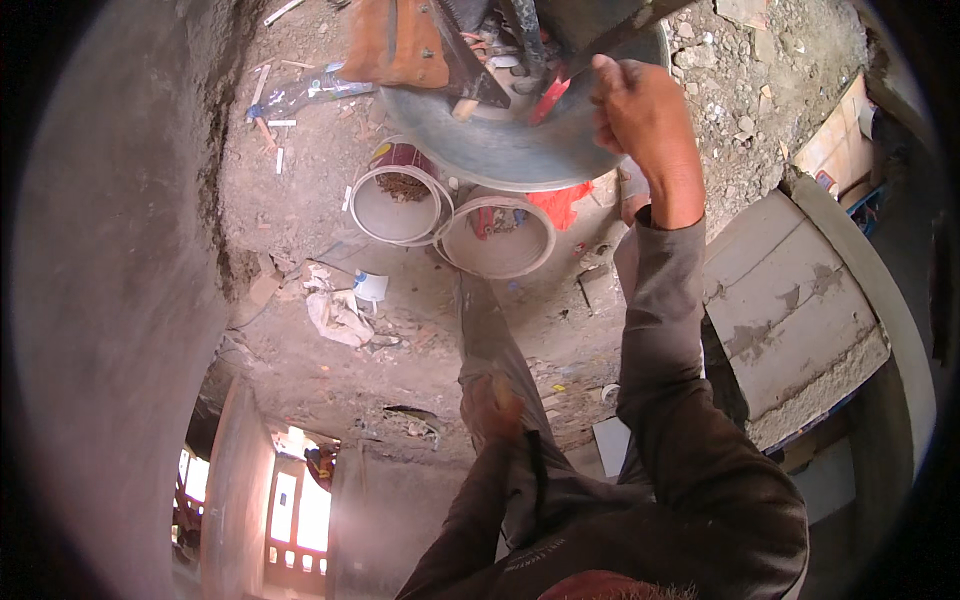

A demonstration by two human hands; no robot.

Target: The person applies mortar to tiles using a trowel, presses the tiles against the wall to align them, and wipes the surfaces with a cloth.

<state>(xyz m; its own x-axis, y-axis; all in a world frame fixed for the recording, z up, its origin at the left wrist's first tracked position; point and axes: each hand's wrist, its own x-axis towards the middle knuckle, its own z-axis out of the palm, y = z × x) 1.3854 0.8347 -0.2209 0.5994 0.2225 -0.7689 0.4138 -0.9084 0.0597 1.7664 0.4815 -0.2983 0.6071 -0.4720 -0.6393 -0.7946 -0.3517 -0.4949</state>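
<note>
My right hand (640,115) is raised over the right side of a wide grey metal pan (470,135), its fingers curled; what they hold, if anything, I cannot make out. Close beside it lies a red tool (550,98). The pan also holds an orange-handled saw (395,45), a dark blade and metal pieces. Below the pan sit two off-white buckets (395,220) (495,250), with debris and small items inside. My left hand (492,405) hangs low by my left leg, blurred, its fingers unclear.
A grey wall (110,250) rises at the left. Rubble (740,80), paper scraps (340,315) and a red plastic piece (560,205) lie on the dusty ground. A pale cracked slab (790,310) with raised edges stands at the right. A bright doorway (300,510) is at the lower left.
</note>
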